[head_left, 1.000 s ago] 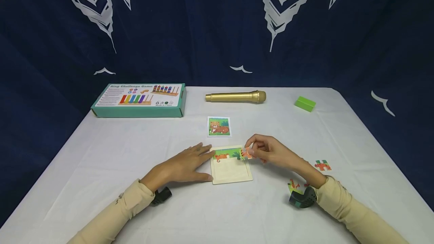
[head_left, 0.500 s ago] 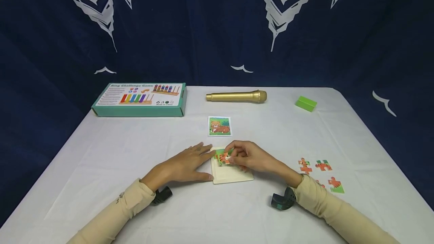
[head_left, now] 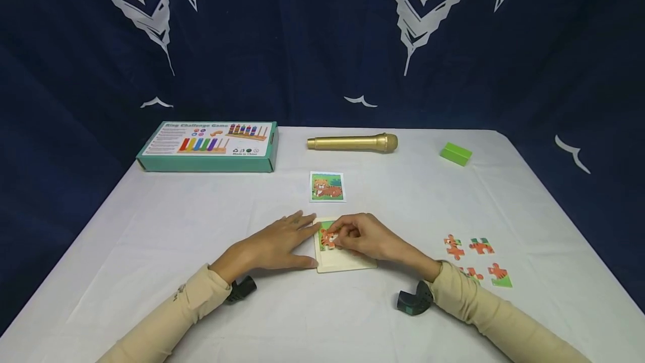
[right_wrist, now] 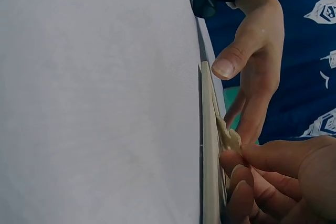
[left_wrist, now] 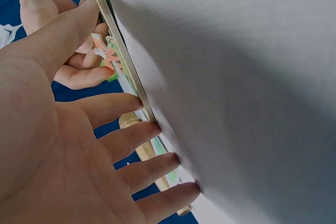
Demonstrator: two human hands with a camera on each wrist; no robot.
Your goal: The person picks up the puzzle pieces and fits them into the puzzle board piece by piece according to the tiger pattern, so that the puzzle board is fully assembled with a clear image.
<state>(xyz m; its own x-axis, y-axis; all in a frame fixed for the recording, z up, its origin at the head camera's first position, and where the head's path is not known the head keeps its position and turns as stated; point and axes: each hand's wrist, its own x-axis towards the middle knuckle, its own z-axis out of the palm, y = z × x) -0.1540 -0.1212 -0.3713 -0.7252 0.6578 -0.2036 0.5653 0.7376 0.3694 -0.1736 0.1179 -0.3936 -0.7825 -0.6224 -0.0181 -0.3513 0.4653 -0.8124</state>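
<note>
A wooden puzzle tray (head_left: 346,264) lies flat on the white table, with green-topped pieces along its upper part. My left hand (head_left: 274,244) rests against the tray's left side, fingers straight and spread; its thumb and fingertips touch the rim in the left wrist view. Over the tray, my right hand (head_left: 367,236) pinches a puzzle piece (head_left: 327,238) with an orange tiger's face between thumb and fingertips. In the right wrist view this piece (right_wrist: 231,138) is tilted above the tray's edge. The right hand hides part of the upper row.
Several loose puzzle pieces (head_left: 481,246) lie to the right. A tiger picture card (head_left: 327,187) sits behind the tray. Farther back are a teal game box (head_left: 206,164), a gold microphone (head_left: 353,143) and a green block (head_left: 456,154). A dark patterned cloth (head_left: 282,43) hangs behind.
My right hand has moved left with the puzzle piece, from the tray's upper right corner to its left side. The left hand has stayed in place.
</note>
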